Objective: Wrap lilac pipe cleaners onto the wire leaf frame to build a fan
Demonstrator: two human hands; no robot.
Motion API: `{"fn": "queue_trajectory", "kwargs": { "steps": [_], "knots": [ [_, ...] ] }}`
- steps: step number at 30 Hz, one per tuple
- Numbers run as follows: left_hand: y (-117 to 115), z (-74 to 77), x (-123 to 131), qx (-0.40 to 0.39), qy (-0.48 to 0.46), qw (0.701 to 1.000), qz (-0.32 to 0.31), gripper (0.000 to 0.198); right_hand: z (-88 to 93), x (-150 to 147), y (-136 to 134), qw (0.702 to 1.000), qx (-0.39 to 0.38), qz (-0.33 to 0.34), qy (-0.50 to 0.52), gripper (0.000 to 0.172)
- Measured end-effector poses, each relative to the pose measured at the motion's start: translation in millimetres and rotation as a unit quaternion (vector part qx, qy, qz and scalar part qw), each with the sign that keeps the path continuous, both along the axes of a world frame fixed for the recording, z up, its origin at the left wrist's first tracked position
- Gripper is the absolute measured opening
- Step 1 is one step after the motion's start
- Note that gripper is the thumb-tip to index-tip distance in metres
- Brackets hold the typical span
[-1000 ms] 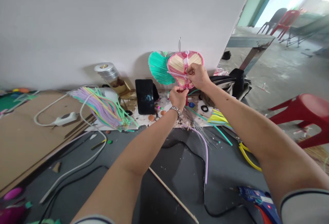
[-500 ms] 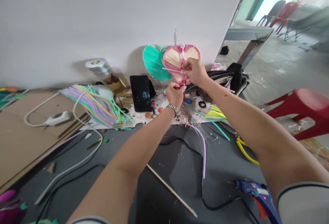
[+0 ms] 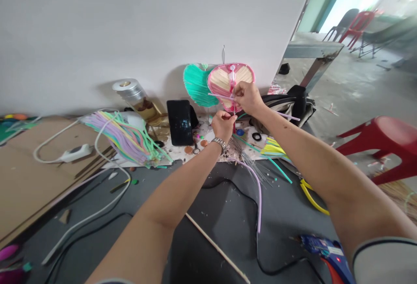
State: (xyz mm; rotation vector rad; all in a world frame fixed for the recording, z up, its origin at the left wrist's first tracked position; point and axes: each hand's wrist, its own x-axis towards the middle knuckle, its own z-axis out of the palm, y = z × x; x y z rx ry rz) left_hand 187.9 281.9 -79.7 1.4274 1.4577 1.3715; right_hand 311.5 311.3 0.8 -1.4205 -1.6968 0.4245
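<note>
A heart-shaped piece [image 3: 245,74] with a pink fuzzy rim and cream panels stands upright near the wall, a turquoise fuzzy piece [image 3: 196,85] just left of it. My right hand [image 3: 249,98] is closed in front of its lower part, pinching a lilac pipe cleaner [image 3: 215,96] that sticks out to the left. Below, my left hand [image 3: 223,126] is closed too, thumb and finger pinched at the thin stem under the heart-shaped piece. The fingertips cover much of the spot where stem and pipe cleaner meet.
A phone [image 3: 180,122] stands left of my hands, near a bundle of pastel pipe cleaners [image 3: 122,138]. Thin wires [image 3: 249,162] and a loose lilac pipe cleaner [image 3: 259,197] lie in front. Yellow-handled pliers [image 3: 311,197] and a blue glue gun [image 3: 325,251] are at right, its black cord crossing the table.
The camera has tilted slightly, so everything sits a little lower in the picture. Both hands keep nearly the same hold at the heart-shaped piece.
</note>
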Motion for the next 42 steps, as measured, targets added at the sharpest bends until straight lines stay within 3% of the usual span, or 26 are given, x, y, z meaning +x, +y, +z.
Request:
{"fn": "queue_trajectory", "kwargs": {
  "steps": [8, 15, 19, 24, 42],
  "knots": [
    [1, -0.2, 0, 0.006, -0.038, 0.999, -0.017, 0.023, -1.2, 2, -4, 0.999, 0.028, -0.035, -0.027, 0.022],
    [19, 11.2, -2, 0.036, -0.133, 0.990, -0.017, 0.041, 1.2, -1, -10, 0.996, 0.022, -0.080, -0.041, 0.020],
    [28, 26.2, -15, 0.051, -0.208, 0.976, -0.026, 0.036, 2.3, -4, -10, 0.993, 0.025, -0.100, -0.058, 0.017],
    [38, 38.5, -23, 0.043, -0.235, 0.971, 0.000, 0.032, 3.7, -7, -11, 0.992, 0.020, -0.107, -0.069, 0.017],
    [49, 50.6, -30, 0.040, -0.242, 0.969, 0.032, 0.011, 1.1, -13, -13, 0.986, 0.027, -0.126, -0.109, 0.024]
  ]
}}
